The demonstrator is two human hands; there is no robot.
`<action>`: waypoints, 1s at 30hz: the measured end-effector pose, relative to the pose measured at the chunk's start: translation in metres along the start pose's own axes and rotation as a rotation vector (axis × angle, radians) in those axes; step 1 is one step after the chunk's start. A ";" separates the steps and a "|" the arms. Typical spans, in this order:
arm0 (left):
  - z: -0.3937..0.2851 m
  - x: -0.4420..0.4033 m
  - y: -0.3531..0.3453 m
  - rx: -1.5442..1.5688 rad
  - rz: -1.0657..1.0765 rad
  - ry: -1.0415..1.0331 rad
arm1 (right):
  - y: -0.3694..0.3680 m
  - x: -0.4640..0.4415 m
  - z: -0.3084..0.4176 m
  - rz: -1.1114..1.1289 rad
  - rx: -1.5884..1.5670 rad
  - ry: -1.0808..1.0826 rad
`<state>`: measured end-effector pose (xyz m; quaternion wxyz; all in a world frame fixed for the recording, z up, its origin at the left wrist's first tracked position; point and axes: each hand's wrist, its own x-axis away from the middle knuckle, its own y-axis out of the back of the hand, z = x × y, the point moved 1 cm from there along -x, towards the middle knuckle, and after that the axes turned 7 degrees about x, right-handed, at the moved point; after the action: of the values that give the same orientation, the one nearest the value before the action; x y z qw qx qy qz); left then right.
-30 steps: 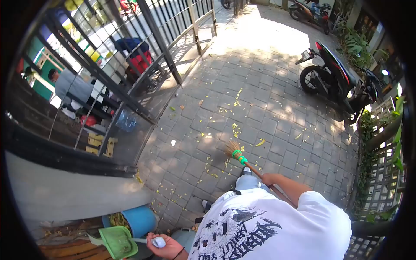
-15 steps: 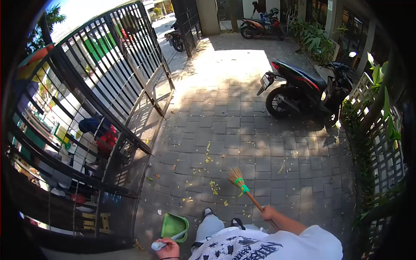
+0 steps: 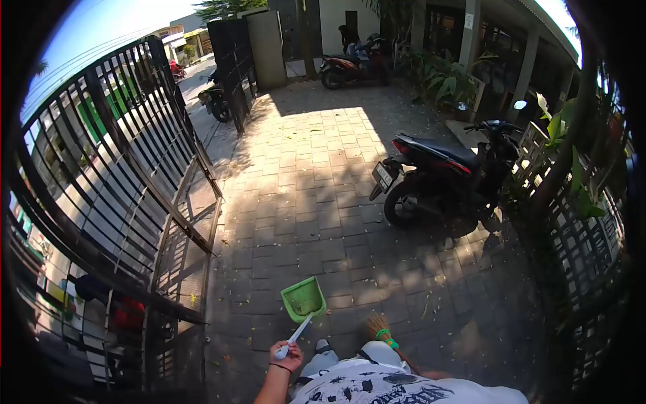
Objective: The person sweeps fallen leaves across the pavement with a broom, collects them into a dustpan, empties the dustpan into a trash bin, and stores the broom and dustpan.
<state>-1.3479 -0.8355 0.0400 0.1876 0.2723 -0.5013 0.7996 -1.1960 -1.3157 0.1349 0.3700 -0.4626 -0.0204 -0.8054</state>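
My left hand (image 3: 287,355) is closed round the pale handle of a green dustpan (image 3: 303,300). The pan hangs out ahead of my feet, its open side facing away from me. Close to my right leg is a broom (image 3: 382,332) of stiff straw bristles, bound with green bands, on a brown wooden stick. The stick runs back to my right hand (image 3: 431,374), which is mostly hidden behind my white shirt; only a small part by the stick shows.
Grey paving (image 3: 289,239) with scattered small leaves lies ahead. A black metal gate (image 3: 145,161) stands along the left. A black and red motorbike (image 3: 441,161) is parked at the right, near a lattice fence (image 3: 531,158). Farther back are another motorbike (image 3: 353,67) and a person (image 3: 346,40).
The dustpan has swung forward and right in my left hand. The broom has come back close to my legs, and my right hand has slipped mostly out of sight. The view has tilted up.
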 end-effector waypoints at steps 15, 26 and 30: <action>-0.250 -0.326 -0.315 -0.025 -0.292 -0.277 | 0.105 -0.383 0.194 -0.261 0.185 -0.231; -0.333 -0.361 -0.317 -0.252 -0.297 -0.406 | 0.111 -0.646 0.631 -0.259 0.341 -0.110; -0.332 -0.546 -0.460 -0.341 -0.335 -0.548 | 0.114 -0.737 0.758 -0.185 0.074 -0.094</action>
<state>-0.7398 -0.3535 -0.0950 0.2177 0.5196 -0.6075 0.5599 -0.3529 -0.6884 -0.0276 0.3096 -0.4823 -0.1100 -0.8121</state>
